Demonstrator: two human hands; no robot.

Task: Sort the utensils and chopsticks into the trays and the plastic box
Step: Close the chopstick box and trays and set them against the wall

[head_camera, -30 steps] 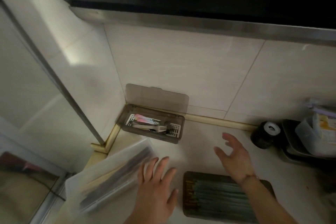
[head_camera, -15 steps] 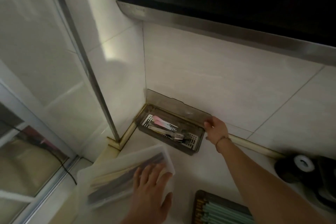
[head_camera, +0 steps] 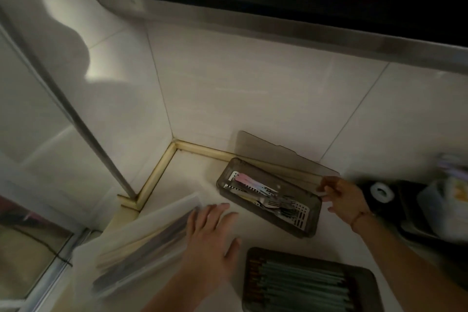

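We note the pale countertop (head_camera: 253,230) carrying three containers. Largest: a translucent white plastic box (head_camera: 141,243) of long chopsticks at the left front edge, tilted over that edge. Next, a dark rectangular tray (head_camera: 364,276) of grey-green chopsticks at the front edge. Then a smoky-brown lidded plastic tray (head_camera: 310,225) near the back corner, lid open against the wall, holding metal forks (head_camera: 276,204) and a pink-handled utensil (head_camera: 247,180).

Left hand (head_camera: 211,238): fingers flat and spread, pressing the white box's right end. Right hand (head_camera: 340,197): fingers gripping the brown tray's far right rim.

Risk, as we judge it: the overhanging white box could tip off if the left hand lifts; dragging the brown tray could drop its lid.
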